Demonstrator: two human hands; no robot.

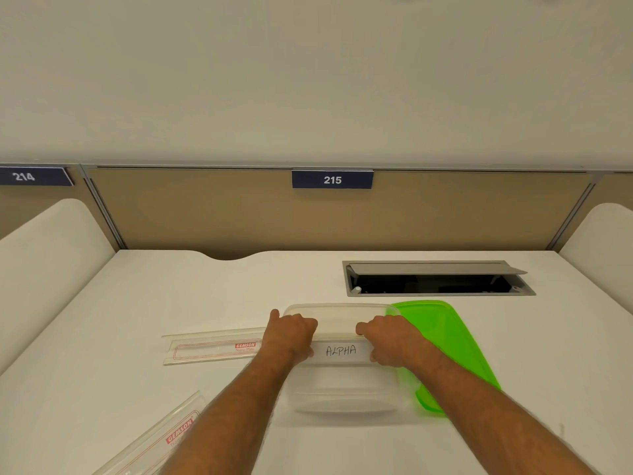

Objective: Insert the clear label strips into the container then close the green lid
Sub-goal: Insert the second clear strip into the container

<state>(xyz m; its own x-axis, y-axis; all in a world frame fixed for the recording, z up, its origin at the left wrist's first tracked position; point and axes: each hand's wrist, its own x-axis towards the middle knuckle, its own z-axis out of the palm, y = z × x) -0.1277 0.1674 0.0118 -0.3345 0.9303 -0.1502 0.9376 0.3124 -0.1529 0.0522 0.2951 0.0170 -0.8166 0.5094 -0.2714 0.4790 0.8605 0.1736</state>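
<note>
Both the left hand (294, 332) and right hand (387, 337) grip the ends of the "ALPHA" label strip (340, 351) over the open clear container (342, 389), seemingly the first insertion; next, lowering it inside, with two strips (214, 349) waiting left and the green lid (448, 341) right.
</note>
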